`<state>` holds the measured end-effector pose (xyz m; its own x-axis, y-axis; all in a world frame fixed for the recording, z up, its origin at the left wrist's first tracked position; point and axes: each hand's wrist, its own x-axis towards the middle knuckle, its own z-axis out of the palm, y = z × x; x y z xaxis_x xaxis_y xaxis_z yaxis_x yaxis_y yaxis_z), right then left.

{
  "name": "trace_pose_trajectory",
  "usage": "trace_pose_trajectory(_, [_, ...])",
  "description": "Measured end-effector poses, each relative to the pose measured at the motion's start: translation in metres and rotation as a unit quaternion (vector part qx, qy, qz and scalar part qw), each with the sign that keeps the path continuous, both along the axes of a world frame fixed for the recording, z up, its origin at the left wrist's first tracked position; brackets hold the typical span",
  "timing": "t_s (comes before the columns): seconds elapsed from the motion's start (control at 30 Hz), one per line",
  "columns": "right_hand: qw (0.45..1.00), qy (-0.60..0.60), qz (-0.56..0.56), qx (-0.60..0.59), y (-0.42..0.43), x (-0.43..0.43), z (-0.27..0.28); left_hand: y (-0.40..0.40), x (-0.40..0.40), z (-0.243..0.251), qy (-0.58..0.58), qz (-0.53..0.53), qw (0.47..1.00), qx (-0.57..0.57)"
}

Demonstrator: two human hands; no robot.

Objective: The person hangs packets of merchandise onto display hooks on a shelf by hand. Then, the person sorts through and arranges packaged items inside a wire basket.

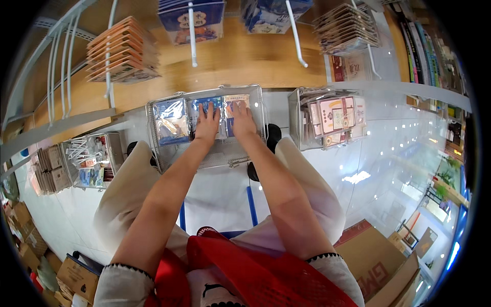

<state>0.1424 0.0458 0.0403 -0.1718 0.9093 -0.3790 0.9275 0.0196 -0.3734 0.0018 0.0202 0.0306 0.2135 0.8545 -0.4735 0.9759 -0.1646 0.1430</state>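
A wire-mesh basket (pixel 238 156) sits on the floor in front of me, between my feet. In it, plastic-wrapped flat packs stand in a row: a blue pack (pixel 168 119) at the left, another blue pack (pixel 207 100) in the middle, and a beige and blue pack (pixel 231 100) at the right. My left hand (pixel 207 124) lies with fingers spread on top of the middle pack. Beside it, my right hand (pixel 244 122) rests on the right pack, fingertips towards its far edge. Neither hand visibly lifts a pack. My thumbs are mostly hidden.
A second mesh basket (pixel 295 126) with pink-framed packs stands at the right, a third (pixel 117 149) at the left. Metal display hooks (pixel 193 46) jut overhead, some carrying orange packs (pixel 122 53). A cardboard box (pixel 372 257) is behind me at the right.
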Motion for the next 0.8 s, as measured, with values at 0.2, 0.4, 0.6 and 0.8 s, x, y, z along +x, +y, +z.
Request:
trace_pose_trajectory(0.2, [0.955, -0.024, 0.256, -0.150, 0.054, -0.009, 0.076, 0.007, 0.010, 0.056, 0.035, -0.013, 0.996, 0.075])
trace_pose_trajectory(0.4, [0.929, -0.048, 0.312, -0.196, 0.056, -0.034, 0.249, 0.060, -0.022, 0.205, -0.097, -0.127, 0.972, -0.174])
trace_pose_trajectory(0.6, [0.934, 0.257, 0.185, -0.165, -0.035, 0.046, 0.352, -0.001, -0.042, 0.306, -0.324, -0.068, 0.943, -0.022])
trace_pose_trajectory(0.8, [0.943, 0.326, -0.047, -0.048, -0.088, 0.124, 0.326, -0.011, -0.075, 0.301, -0.166, 0.012, 0.980, 0.109])
